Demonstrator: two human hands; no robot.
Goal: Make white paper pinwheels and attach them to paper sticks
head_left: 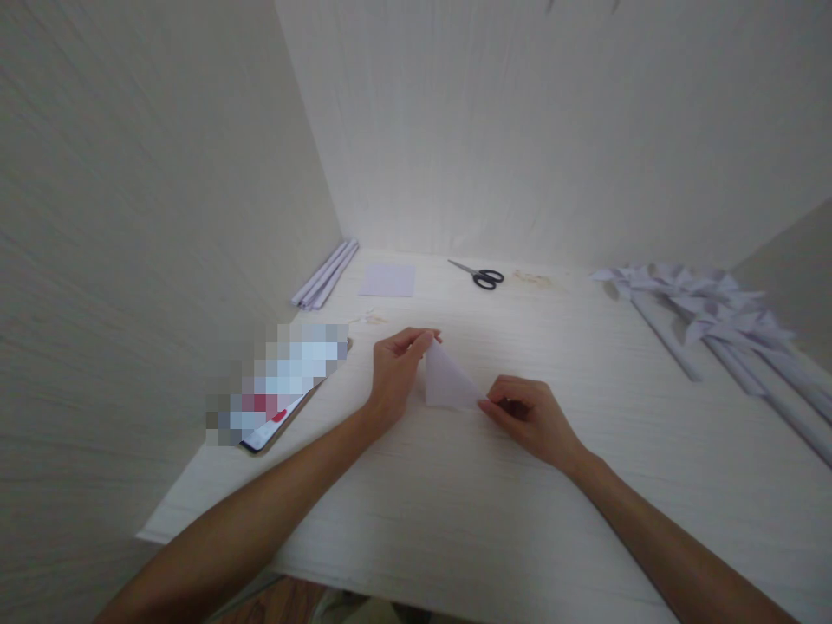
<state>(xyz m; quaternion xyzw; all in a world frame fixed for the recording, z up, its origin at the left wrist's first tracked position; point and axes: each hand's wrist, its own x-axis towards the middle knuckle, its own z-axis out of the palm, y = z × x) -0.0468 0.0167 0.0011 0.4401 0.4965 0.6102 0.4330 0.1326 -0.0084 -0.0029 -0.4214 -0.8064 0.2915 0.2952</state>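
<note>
Bench (494, 520) of pale wood grain, walled on three sides, carries everything in view; finished paper pinwheels (708, 316) on rolled sticks lie grouped at the far right, apart from the working area; rolled paper sticks (325, 274) lie along the left wall, and a blurred clipboard (279, 390) rests near the left edge; a spare square sheet (388, 280) and scissors (479, 276) sit at the back, within reach yet clear of the hands; the left hand (396, 373) has its fingers pinched shut on the upper corner of a folded paper triangle (447, 381); the right hand (529, 416) has its fingers closed on the lower right corner; held thus at two opposite points, the triangle lies at mid-bench between the hands, probably so the fold stays taut and aligned.
</note>
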